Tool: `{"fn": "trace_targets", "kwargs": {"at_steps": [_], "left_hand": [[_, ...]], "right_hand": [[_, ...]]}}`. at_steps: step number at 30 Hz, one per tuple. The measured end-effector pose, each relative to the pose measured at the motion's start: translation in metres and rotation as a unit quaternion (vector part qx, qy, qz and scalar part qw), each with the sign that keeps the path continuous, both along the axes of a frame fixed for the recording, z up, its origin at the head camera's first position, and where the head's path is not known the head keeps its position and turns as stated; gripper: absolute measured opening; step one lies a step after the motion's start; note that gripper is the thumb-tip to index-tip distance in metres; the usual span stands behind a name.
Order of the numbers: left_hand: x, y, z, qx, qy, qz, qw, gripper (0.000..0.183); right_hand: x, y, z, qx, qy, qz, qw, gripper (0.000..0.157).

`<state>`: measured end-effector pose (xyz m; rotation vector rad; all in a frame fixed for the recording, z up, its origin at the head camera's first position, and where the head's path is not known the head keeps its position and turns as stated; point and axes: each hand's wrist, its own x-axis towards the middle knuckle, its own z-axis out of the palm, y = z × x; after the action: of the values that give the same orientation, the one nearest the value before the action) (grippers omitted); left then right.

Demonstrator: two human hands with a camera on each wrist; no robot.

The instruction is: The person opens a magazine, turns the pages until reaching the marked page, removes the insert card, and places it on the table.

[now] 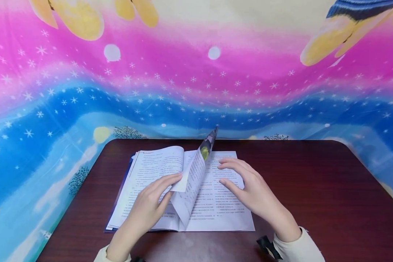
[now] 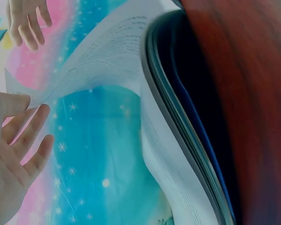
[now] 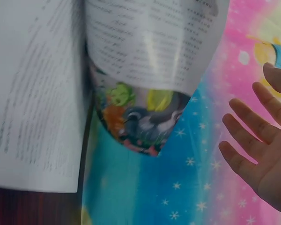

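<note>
An open book (image 1: 157,163) with printed text lies on the table, one page (image 1: 196,174) lifted and curling up from its middle. My left hand (image 1: 152,200) pinches that page between thumb and fingers, as the left wrist view shows at the page's edge (image 2: 35,96). A coloured picture (image 3: 136,115) covers part of the raised page in the right wrist view. Over the right-hand side of the book hovers my right hand (image 1: 249,185), its fingers spread and apart from the raised page, holding nothing.
The dark reddish-brown table (image 1: 314,189) extends to both sides of the book. Behind it hangs a pink and blue cloth (image 1: 183,83) with snowflakes. A black strap (image 1: 268,247) sits by the right sleeve (image 1: 298,247).
</note>
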<state>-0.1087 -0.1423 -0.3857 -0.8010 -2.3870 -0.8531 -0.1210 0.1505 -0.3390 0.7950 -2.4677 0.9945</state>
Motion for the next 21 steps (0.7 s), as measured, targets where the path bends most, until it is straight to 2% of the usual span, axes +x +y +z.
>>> {"fn": "trace_targets", "kwargs": {"at_steps": [8, 12, 16, 21], "left_hand": [[0.005, -0.026, -0.011, 0.008, -0.001, 0.036, 0.9993, 0.071], [0.007, -0.037, -0.014, -0.004, -0.01, 0.07, 0.9975, 0.074], [0.011, -0.047, -0.014, -0.018, -0.045, 0.11, 0.9927, 0.08], [0.019, -0.062, -0.016, -0.024, -0.101, 0.139, 0.9848, 0.084]], "right_hand": [[-0.003, 0.02, -0.011, 0.054, -0.019, -0.016, 0.998, 0.031], [-0.006, 0.03, -0.018, 0.071, -0.029, -0.028, 0.997, 0.03], [-0.008, 0.038, -0.027, 0.093, -0.026, -0.03, 0.995, 0.03], [-0.011, 0.047, -0.033, 0.125, -0.006, -0.018, 0.992, 0.032]]}}
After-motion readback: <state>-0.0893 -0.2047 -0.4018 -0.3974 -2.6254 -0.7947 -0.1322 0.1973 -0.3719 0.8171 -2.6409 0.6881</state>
